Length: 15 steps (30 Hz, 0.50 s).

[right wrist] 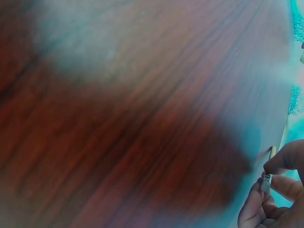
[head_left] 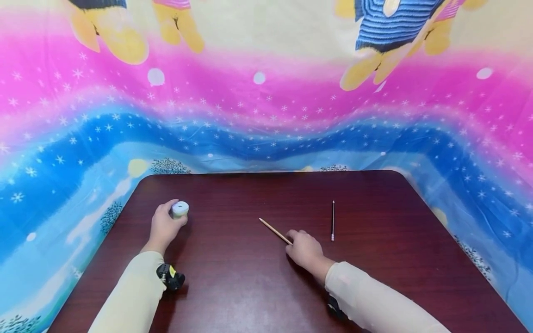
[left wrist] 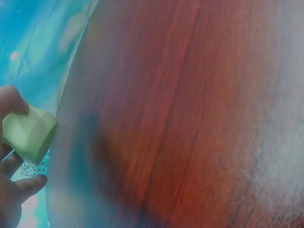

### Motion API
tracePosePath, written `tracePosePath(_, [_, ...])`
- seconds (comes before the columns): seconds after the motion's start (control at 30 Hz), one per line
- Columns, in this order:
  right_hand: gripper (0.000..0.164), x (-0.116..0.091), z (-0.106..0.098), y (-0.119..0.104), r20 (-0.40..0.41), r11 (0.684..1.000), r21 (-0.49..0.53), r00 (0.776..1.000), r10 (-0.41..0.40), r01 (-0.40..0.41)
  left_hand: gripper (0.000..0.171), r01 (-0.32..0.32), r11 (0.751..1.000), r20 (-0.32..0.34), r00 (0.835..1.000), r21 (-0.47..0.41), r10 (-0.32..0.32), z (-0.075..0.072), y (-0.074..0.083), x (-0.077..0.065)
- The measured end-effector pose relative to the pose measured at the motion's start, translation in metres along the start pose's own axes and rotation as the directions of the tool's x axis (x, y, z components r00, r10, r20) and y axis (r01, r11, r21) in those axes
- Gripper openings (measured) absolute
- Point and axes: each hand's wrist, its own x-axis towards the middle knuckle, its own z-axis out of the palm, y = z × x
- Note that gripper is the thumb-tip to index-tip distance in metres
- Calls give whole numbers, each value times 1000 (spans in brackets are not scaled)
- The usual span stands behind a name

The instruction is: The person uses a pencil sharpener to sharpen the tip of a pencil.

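Observation:
At the left of the table, my left hand [head_left: 164,226] holds a small round pencil sharpener [head_left: 181,209] with a white top and a dark spot in its middle. Its pale green body [left wrist: 31,134] shows between thumb and fingers in the left wrist view. Right of the table's middle, my right hand [head_left: 305,249] pinches a tan pencil [head_left: 275,230] near its rear end, the tip pointing away to the upper left. In the right wrist view part of that pencil [right wrist: 272,152] shows past the fingers. A dark pencil [head_left: 332,221] lies to the right of this hand, apart from it.
The dark red-brown wooden table [head_left: 233,277] has rounded far corners. A printed cloth [head_left: 258,106] in pink and blue, with snowflakes, hangs behind the table and along both sides. A black wrist camera [head_left: 170,276] sits on the left sleeve.

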Motion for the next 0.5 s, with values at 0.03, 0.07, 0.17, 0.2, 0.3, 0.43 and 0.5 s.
tracePosePath(0.03, [28,0,0,0,-3,1000,1,1000,-3,3,59,-8,1000,-3,1000,-2,8,0,1,0])
tracePosePath(0.07, [28,1,-1,1,-6,1000,2,1000,-3,3,60,-17,1000,-7,1000,-2,17,0,2,0])
tracePosePath(0.17, [27,2,-3,2,-13,1000,14,1000,7,-6,60,-35,999,-9,999,2,35,0,5,0])
tracePosePath(0.2, [27,2,-4,3,-18,1000,15,1000,12,-11,61,-42,999,-9,999,3,42,-1,7,0])
tracePosePath(0.3, [24,2,-6,4,-36,1000,17,999,21,-20,62,-64,998,1,998,6,64,-1,11,0])
tracePosePath(0.43, [18,1,-10,6,-58,1000,14,998,20,-20,62,-91,996,19,996,0,91,-1,16,-2])
tracePosePath(0.5, [17,1,-12,8,-58,1000,18,998,22,-21,62,-100,995,26,995,-10,100,0,19,-3])
